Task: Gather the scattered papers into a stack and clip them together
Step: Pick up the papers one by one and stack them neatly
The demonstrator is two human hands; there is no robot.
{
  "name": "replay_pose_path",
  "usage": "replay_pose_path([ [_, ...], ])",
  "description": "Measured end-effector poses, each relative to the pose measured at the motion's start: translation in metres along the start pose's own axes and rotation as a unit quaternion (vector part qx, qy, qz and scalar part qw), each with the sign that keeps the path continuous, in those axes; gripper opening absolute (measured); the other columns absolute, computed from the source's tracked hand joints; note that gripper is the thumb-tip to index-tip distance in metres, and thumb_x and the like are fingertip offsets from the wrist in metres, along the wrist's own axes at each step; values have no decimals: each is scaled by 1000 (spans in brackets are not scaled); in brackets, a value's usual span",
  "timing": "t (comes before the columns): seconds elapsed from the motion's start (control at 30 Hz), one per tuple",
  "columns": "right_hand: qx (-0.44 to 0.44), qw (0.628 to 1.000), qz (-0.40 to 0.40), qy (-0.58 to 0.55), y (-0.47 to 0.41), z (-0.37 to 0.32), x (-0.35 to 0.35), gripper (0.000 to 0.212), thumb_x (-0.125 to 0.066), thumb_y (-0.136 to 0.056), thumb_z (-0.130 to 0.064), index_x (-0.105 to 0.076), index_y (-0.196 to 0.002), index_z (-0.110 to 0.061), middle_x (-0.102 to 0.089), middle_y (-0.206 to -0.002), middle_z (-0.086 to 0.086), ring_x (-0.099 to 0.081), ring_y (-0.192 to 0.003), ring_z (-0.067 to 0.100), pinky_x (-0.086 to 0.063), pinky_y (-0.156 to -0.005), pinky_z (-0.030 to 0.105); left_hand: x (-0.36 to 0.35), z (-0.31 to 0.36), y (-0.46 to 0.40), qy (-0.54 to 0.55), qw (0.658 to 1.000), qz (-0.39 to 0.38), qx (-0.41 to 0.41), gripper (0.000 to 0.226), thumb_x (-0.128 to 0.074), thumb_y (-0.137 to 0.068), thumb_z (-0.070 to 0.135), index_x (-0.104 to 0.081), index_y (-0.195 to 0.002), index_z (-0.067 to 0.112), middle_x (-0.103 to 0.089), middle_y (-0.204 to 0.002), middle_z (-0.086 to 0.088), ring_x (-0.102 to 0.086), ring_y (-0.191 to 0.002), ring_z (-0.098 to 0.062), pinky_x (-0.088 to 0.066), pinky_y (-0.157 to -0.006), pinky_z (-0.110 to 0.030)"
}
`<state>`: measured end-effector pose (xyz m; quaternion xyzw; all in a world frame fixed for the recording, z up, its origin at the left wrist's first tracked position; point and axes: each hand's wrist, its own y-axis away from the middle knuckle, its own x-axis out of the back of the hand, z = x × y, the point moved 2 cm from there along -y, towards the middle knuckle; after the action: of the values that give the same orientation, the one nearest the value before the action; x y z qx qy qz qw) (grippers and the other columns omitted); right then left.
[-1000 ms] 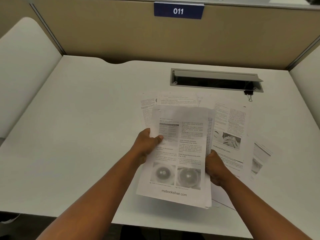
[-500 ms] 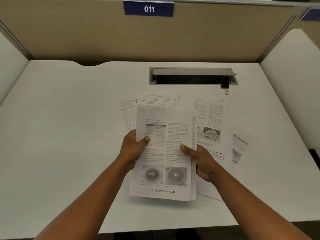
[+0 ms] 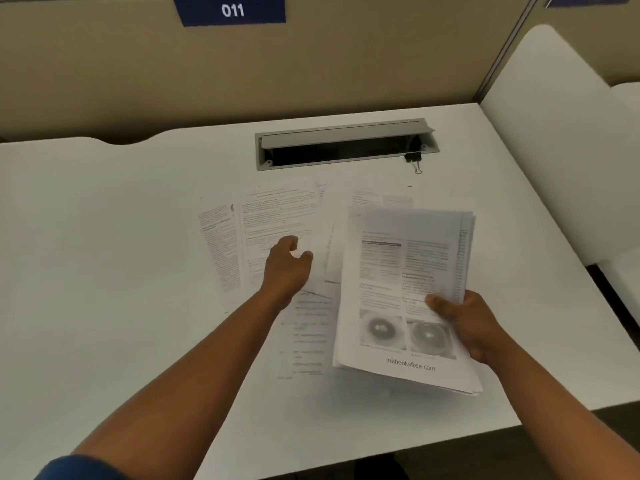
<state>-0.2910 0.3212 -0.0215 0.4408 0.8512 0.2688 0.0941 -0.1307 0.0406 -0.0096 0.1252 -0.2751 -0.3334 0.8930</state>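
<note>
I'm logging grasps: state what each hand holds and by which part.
The right hand grips the gathered stack of papers at its lower right edge, thumb on top. The left hand holds nothing, reaching over the loose sheets.

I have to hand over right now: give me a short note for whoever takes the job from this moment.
Right hand grips the gathered stack, thumb on top, held above the desk.
Left hand reaches over the loose sheets, fingers curled at a page edge; whether it has hold of one cannot be told.
Binder clip lies at the right end of the cable slot, untouched.
Done: part of the papers stacked.
Left: collect the sheets on the desk, square the stack, clip it.
</note>
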Motion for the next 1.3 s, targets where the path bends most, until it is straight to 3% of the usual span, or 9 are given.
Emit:
replay_pose_path([
  [0.1,-24,998,39,-40,-10,14,28,32,-67,-91,-5,-66,-123,-3,-73,-117,14,-71,-105,35,-58,-90,48,-17,12,-18,-92,995,-21,-19,70,-65,-95,33,-34,-154,11,-38,-157,-7,-39,-143,-26,-33,-115,-38],
  [0.23,-39,997,48,-52,-19,26,42,33,-67,-91,-4,-65,-123,-2,-72,-119,16,-69,-106,38,-53,-96,57,-38,26,-38,-240,971,-7,-2,92,-72,-84,55,-31,-151,6,-36,-151,-17,-40,-137,-37,-38,-109,-45],
  [0.5,-23,999,27,-17,-28,35,42,34,-66,-92,-5,-63,-126,-2,-72,-117,11,-71,-103,31,-59,-87,45,-59,25,-52,-324,944,32,46,105,-83,-65,63,-35,-140,8,-44,-139,-14,-48,-127,-36,-43,-100,-48],
  [0.6,-28,999,25,2,-31,36,40,33,-67,-93,-8,-64,-126,-5,-73,-116,9,-72,-101,28,-59,-88,43,-62,23,-54,-280,959,22,45,93,-87,-65,54,-40,-131,10,-56,-126,-10,-58,-116,-33,-51,-92,-45],
  [0.77,-34,999,29,22,-32,35,33,29,-67,-94,-8,-65,-123,-8,-74,-109,5,-72,-96,23,-59,-79,35,-65,33,-51,-171,985,-19,12,47,-88,-73,23,-64,-111,10,-69,-111,-8,-65,-91,-24,-52,-70,-32],
  [0.87,-33,999,29,30,-31,33,31,29,-66,-94,-8,-65,-123,-10,-73,-104,0,-71,-94,19,-58,-78,33,-60,43,-47,-164,986,-24,20,31,-84,-75,16,-63,-98,14,-70,-103,-7,-65,-82,-23,-53,-66,-31],
  [1.3,-35,997,46,55,-28,29,28,32,-66,-93,-6,-64,-125,-7,-72,-108,5,-70,-93,20,-57,-78,35,65,126,-2,-262,948,95,-154,27,-68,-89,10,-68,-115,7,-67,-103,-11,-60,-80,-23,-48,-66,-32],
])
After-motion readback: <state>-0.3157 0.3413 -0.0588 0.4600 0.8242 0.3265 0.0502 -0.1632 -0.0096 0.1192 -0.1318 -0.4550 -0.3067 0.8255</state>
